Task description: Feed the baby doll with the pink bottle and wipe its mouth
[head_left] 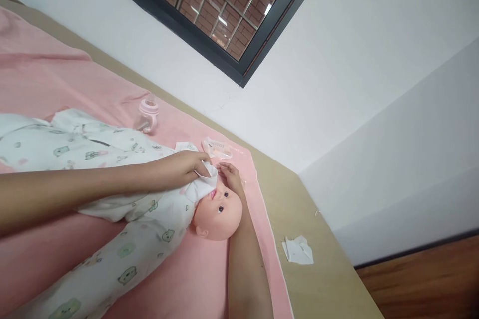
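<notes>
Head: doll [160, 212] on blanket [179, 269], white wall [355, 35].

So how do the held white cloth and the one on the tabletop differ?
The held cloth is pinched in the left hand; the loose cloth lies untouched on the tan tabletop. The held cloth bends beside the doll's mouth; the loose cloth lies flatter. Both are white.

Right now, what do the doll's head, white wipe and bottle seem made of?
Doll's head: probably smooth vinyl or plastic, given its even, molded surface. White wipe: matte fabric or paper, folding thinly. Bottle: see-through, glossy, so likely plastic, possibly glass.
</notes>
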### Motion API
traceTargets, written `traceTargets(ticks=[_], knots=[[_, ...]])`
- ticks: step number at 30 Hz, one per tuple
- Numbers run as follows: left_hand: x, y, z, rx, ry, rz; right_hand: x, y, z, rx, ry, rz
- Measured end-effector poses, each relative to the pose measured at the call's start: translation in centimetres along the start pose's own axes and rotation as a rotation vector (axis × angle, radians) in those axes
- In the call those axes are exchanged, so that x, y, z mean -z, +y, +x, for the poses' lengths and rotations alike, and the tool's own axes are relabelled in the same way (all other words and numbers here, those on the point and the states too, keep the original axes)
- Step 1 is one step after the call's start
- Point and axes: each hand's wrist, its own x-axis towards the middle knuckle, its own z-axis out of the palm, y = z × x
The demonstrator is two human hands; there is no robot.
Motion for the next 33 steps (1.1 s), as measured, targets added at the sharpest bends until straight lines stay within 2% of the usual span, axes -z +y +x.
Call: traceTargets(ticks=[11,33], knots=[[-0.3,-0.7,0.1,-0.038,0.016,0.020,-0.1,-0.1,0.0,0.003,-0.005,-0.039],[-0.3,0.7,-0.5,-0.074,-0.024,-0.061,-0.7,-0.6,-0.6,0.050,0.017,-0.180]])
